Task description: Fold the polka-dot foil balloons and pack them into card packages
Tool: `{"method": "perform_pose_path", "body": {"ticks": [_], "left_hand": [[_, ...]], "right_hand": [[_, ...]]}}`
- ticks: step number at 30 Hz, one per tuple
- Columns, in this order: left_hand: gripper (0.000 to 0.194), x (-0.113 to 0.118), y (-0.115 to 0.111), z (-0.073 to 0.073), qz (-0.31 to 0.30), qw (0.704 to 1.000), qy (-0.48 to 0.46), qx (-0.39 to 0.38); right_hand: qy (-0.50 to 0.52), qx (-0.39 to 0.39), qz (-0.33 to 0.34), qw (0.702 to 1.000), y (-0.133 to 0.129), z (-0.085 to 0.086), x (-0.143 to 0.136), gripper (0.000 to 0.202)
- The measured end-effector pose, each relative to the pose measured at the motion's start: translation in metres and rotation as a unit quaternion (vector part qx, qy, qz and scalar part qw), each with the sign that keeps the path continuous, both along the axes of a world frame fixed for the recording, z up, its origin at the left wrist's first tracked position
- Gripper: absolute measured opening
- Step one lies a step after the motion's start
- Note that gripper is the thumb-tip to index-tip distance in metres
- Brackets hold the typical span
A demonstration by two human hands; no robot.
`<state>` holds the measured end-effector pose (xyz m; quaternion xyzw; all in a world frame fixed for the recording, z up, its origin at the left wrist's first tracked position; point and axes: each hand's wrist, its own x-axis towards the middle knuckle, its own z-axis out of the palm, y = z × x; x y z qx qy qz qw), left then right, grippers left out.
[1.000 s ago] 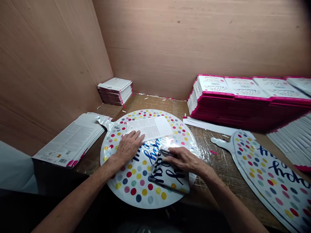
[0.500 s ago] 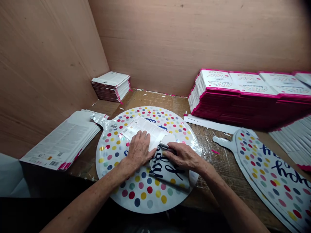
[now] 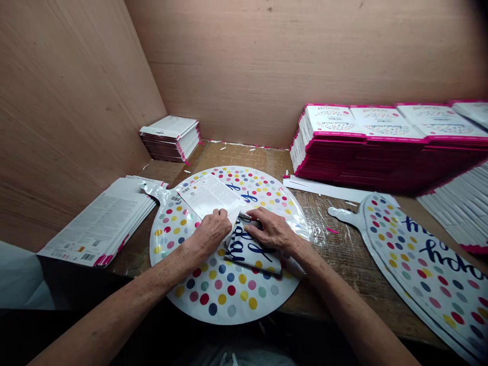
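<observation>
A round white foil balloon (image 3: 224,305) with coloured dots lies flat in front of me, its tail pointing left. On it rests a white printed card sleeve (image 3: 209,195), set at an angle. My left hand (image 3: 212,230) is closed at the sleeve's near end, fingertips curled under and partly hidden. Just to the right, a folded foil balloon (image 3: 253,254) with dark blue lettering lies over the round one. My right hand (image 3: 272,231) grips the upper edge of this folded balloon, thumb and fingers around it. The two hands are close together.
Printed sleeves are fanned at the left (image 3: 91,218), with a small stack (image 3: 171,134) behind them. Tall pink-edged stacks (image 3: 366,152) stand at the back right. More flat dotted balloons (image 3: 419,264) lie at the right. Wooden panels (image 3: 267,66) rise behind and left.
My left hand has gone from lying flat on the sleeve to curled at its near end. My right hand and the folded balloon have shifted slightly left and away from me.
</observation>
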<state>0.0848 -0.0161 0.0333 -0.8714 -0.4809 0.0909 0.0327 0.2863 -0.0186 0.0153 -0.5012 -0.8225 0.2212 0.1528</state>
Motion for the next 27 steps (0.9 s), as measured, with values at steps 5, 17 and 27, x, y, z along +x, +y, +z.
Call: {"method": "perform_pose_path", "body": {"ticks": [5, 17, 27], "left_hand": [[0.034, -0.008, 0.007, 0.003, 0.002, 1.0, 0.025, 0.01], [0.038, -0.037, -0.016, 0.013, -0.116, 0.986, -0.046, 0.112], [0.046, -0.017, -0.042, -0.004, 0.184, 0.783, -0.588, 0.09]], "right_hand": [[0.019, 0.01, -0.06, 0.998, 0.0, 0.005, -0.016, 0.062], [0.031, -0.107, -0.153, 0.982, 0.007, 0.022, -0.031, 0.025], [0.294, 0.016, -0.22, 0.93, -0.024, -0.001, -0.017, 0.042]]}}
